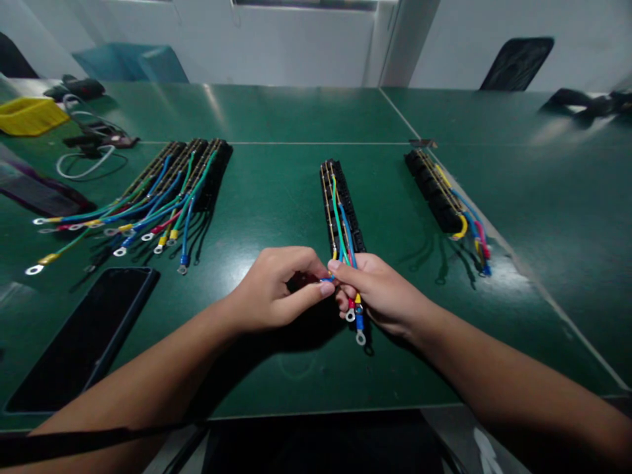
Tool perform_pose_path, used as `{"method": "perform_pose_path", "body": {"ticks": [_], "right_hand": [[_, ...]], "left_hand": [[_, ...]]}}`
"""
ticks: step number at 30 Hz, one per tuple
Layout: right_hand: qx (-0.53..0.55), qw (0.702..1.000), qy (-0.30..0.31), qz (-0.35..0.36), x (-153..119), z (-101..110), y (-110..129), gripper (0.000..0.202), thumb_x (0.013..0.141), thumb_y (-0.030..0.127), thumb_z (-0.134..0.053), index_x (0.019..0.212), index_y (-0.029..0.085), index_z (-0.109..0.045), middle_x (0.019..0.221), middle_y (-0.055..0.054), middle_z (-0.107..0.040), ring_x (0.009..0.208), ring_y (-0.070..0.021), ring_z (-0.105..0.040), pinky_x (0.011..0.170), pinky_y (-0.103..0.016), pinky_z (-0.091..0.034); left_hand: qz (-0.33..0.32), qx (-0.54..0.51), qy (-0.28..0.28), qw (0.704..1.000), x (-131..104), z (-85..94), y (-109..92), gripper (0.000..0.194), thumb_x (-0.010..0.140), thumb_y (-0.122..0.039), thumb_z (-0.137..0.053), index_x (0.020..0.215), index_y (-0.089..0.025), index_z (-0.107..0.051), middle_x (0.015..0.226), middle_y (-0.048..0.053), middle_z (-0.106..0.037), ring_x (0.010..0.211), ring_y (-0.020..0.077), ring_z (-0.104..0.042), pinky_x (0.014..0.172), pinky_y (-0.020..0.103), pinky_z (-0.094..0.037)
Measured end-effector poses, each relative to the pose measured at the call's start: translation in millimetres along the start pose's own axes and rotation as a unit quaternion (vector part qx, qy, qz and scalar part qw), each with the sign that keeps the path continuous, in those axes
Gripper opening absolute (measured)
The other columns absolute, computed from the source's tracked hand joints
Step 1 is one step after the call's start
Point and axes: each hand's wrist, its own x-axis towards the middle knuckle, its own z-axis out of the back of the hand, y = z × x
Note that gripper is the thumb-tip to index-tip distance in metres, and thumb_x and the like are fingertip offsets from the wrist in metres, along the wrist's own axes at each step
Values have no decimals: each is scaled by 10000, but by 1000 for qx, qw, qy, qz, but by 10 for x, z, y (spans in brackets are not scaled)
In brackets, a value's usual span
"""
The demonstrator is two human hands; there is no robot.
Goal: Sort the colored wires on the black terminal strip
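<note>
A black socket strip with brass bars lies in front of me, its colored wires running toward my hands. My right hand is closed around these wires near the strip's close end. Below its fingers hang ring terminals with blue, red and yellow sleeves. My left hand pinches a wire with a blue sleeve between thumb and forefinger, touching the right thumb. The fingers hide most of that wire's end.
Several wired strips lie side by side at the left; another strip lies at the right. A phone rests at the front left of the green table. Farther left are a yellow bin, a white cable and a dark pouch.
</note>
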Motion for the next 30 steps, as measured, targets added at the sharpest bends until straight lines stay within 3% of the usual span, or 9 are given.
{"method": "perform_pose_path", "body": {"ticks": [5, 10, 14, 20, 30], "right_hand": [[5, 1000, -7, 10, 2, 4, -7, 246, 856, 347, -610, 718, 156, -539, 457, 56, -492, 398, -79, -494, 417, -192, -406], [22, 1000, -17, 6, 3, -4, -13, 264, 853, 325, -612, 678, 163, -499, 451, 74, -447, 383, -67, -470, 385, -176, -385], [52, 999, -4, 15, 4, 3, -21, 281, 829, 327, -638, 656, 166, -486, 455, 87, -406, 387, -57, -441, 383, -171, -378], [74, 997, -4, 4, 8, 0, 8, 228, 827, 313, -624, 693, 144, -551, 438, 95, -363, 383, -59, -420, 385, -177, -367], [-26, 998, -44, 30, 1, -25, -26, 256, 876, 362, -560, 719, 164, -522, 447, 44, -495, 380, -72, -414, 382, -182, -336]], "left_hand": [[59, -55, 39, 996, 6, 28, -26, 249, 902, -295, -491, 757, -123, -598, 642, -10, -573, 592, 89, -487, 571, 209, -361], [143, -145, 118, 972, 25, 46, -16, 242, 896, -326, -507, 760, -130, -549, 654, -29, -524, 606, 84, -457, 556, 192, -357], [158, -174, 162, 958, 18, 26, 12, 239, 894, -340, -517, 769, -137, -534, 675, -31, -528, 611, 81, -464, 551, 185, -359], [131, -104, 137, 976, 15, -15, 23, 241, 870, -361, -554, 781, -138, -550, 683, -25, -551, 620, 91, -485, 566, 197, -368], [167, -78, 68, 981, 1, -46, -10, 276, 776, -397, -659, 748, -128, -603, 584, -21, -587, 501, 73, -479, 471, 170, -341]]}}
